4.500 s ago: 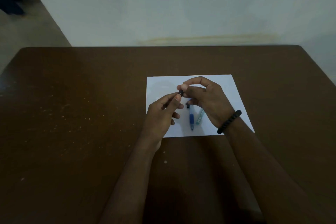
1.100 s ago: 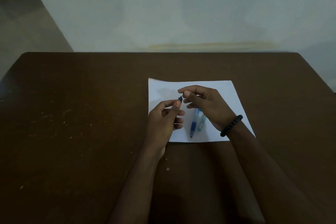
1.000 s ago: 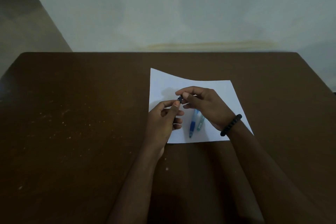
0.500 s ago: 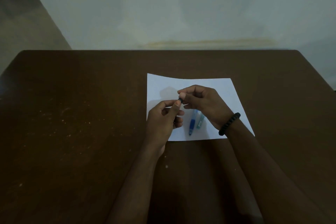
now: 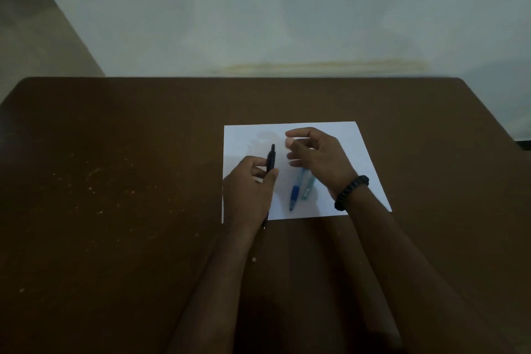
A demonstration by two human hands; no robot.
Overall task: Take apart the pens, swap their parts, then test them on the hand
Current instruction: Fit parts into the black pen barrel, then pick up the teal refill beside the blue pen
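The left hand (image 5: 250, 190) is pinching the black pen (image 5: 270, 159), its long axis pointing away. The right hand (image 5: 319, 158), nearer its top, is hovering just beside it, fingers (image 5: 298, 133) loosely curled, holding nothing visible.

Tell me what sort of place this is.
Probably a plain indoor room with a simple work desk: a bare brown table set against a blank pale wall, holding only a white paper sheet and pens.

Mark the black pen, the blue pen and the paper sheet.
black pen (image 5: 271, 158), head view, on the barrel above the left hand's fingers.
blue pen (image 5: 294, 193), head view, on its blue grip.
paper sheet (image 5: 244, 138), head view, bare far-left corner.
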